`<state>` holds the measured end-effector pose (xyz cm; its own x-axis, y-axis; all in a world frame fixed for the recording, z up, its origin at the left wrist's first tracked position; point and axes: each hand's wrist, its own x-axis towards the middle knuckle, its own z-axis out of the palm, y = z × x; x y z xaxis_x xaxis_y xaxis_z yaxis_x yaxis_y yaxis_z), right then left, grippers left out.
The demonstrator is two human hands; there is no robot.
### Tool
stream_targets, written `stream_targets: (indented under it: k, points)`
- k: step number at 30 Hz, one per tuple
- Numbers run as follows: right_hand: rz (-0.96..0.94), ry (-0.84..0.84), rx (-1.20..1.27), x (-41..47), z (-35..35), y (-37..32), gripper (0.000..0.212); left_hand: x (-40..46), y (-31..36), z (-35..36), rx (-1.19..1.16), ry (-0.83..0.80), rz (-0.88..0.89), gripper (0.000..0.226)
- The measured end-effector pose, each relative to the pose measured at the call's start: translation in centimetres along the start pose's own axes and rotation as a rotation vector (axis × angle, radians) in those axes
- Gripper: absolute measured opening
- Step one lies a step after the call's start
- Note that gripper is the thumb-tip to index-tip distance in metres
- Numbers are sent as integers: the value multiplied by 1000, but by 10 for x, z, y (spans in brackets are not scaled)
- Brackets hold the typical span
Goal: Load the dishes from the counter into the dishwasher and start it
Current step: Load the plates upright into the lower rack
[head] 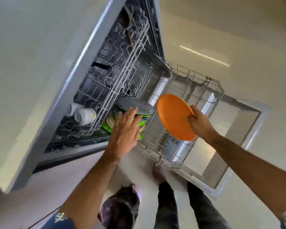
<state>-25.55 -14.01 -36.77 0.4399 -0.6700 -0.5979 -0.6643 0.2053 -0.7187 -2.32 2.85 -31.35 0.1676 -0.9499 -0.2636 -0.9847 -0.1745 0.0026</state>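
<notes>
Left to right: dishwasher (82, 90) open, upper rack (116, 76) pushed mostly in w/ two white mugs (82, 114) lying at its near-left corner. Below it the lower rack (196, 116) is pulled out over the dropped door (238, 129).

Plates (135, 109) already stand in a row at the rack's left end: gray on the outside, green and cream behind it.

Our left hand (125, 129) is flat, fingers straight, holding nothing, fingertips against or just at the plate row. Can't tell if it actually touches; frame is blurred there.

Our right hand (199, 120) pinches the orange plate (176, 117) by its right rim, thumb on the face toward us. Plate is in the air above the rack, tilted on edge, not yet in any slot.

Key relation: the plate extends left of the grip, toward the loaded row, and its face runs roughly parallel to the gray plate. Free tines sit just right of the row, under the plate. Right hand is the carrier; left is nearer the stack.

Judgement: next move is lower + slide left into the first free slot, w/ left hand steadying the row. Risk: rim clips the gray plate.
</notes>
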Motion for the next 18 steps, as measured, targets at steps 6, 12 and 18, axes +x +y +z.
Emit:
stream_targets:
  k: [6,12,18]
  points:
    - [-283,24,-68,56,23,-14,36,40,-31,-18,266,195,-175,76]
    - [-471,8,-204,113,50,-42,34,54,-42,3,324,182,-333,73]
    - [-581,-74,-427,153,98,-69,39,61,-49,27,376,312,-343,55]
